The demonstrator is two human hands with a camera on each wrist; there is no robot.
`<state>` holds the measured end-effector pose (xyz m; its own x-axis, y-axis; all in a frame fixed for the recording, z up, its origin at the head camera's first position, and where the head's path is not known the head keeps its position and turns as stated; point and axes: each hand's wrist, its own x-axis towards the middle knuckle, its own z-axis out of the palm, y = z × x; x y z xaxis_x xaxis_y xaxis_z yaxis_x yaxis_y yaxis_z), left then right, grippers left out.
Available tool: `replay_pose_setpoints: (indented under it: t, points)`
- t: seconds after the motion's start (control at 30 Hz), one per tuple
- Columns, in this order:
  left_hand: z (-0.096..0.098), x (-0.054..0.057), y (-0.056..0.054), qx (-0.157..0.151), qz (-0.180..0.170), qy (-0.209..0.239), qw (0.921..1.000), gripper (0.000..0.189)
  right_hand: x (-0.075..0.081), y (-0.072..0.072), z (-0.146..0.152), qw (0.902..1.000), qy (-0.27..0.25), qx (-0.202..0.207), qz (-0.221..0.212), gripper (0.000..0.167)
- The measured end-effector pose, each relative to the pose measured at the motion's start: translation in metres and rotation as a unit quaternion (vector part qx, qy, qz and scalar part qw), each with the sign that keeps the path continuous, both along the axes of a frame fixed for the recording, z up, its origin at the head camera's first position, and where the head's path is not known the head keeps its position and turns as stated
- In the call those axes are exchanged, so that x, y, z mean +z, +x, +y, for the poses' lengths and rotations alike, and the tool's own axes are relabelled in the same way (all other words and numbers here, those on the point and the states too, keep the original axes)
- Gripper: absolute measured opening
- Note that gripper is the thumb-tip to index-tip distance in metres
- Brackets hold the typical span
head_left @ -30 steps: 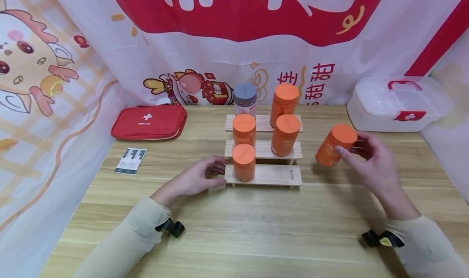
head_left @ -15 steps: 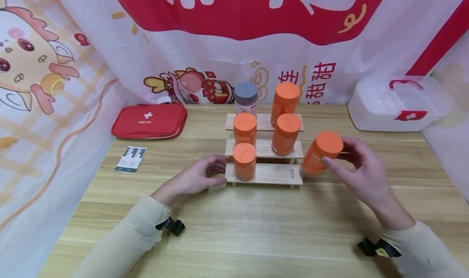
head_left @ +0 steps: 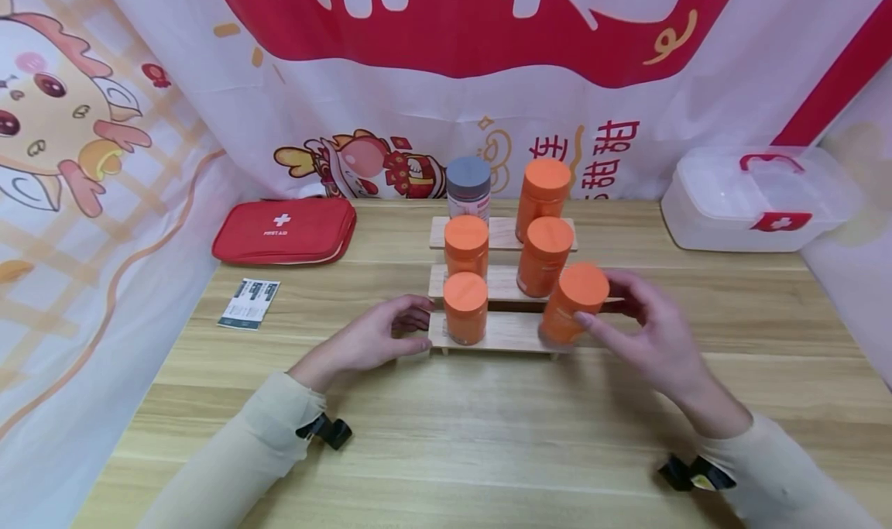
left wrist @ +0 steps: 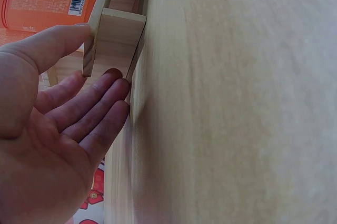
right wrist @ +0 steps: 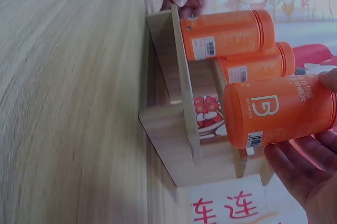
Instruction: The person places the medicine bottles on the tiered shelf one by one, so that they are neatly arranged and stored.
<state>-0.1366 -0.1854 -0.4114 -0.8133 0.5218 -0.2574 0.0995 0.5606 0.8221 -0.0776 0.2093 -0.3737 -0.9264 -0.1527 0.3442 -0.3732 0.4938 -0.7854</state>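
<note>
My right hand (head_left: 651, 331) grips an orange vitamin bottle (head_left: 574, 300) by its side, tilted, close over the right end of the lowest step. A large B shows on this bottle (right wrist: 281, 111) in the right wrist view. The three-step wooden stand (head_left: 512, 329) bears another orange bottle (head_left: 465, 312) at the left of that step. Two orange bottles stand on the middle step; a grey-capped bottle (head_left: 468, 184) and an orange one share the top. My left hand (head_left: 379, 334) holds the lowest step's left end, thumb at the board's edge (left wrist: 95, 40) and fingers beside and below it.
Left of the stand lies a red first-aid pouch (head_left: 284, 233), with a small printed packet (head_left: 249, 304) in front of it. A white lidded box (head_left: 739, 211) with a red handle sits at the back right. A printed curtain (head_left: 390, 87) hangs behind the wooden table (head_left: 488, 444).
My right hand has carried the orange bottle leftward and slightly toward me, from beside the stand to over the lowest step's right end. My left hand has stayed at the stand.
</note>
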Motion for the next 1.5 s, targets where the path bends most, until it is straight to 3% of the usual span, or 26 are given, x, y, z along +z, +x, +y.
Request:
replay_pose_setpoints:
  t: [0.33,0.47,0.63,0.97,1.5]
  points:
    - [-0.002,-0.001,0.000,-0.003,0.002,0.003,1.0000,0.056,-0.004,-0.002,-0.019,0.9990,-0.012,0.038,-0.019,0.054]
    - [-0.001,-0.002,0.000,-0.003,0.003,0.002,1.0000,0.057,-0.004,-0.002,-0.026,0.9979,-0.007,0.043,-0.048,0.054]
    - [0.000,-0.001,0.001,-0.002,0.003,-0.001,1.0000,0.057,-0.006,-0.001,-0.031,0.9969,-0.010,0.035,-0.069,0.054]
    - [-0.001,-0.001,0.000,-0.008,0.007,0.006,0.9999,0.057,-0.009,-0.001,-0.033,0.9968,-0.001,0.012,-0.079,0.052]
    - [-0.002,-0.003,0.000,-0.002,0.007,0.004,1.0000,0.057,-0.015,-0.003,-0.032,0.9962,-0.002,0.009,-0.087,0.053]
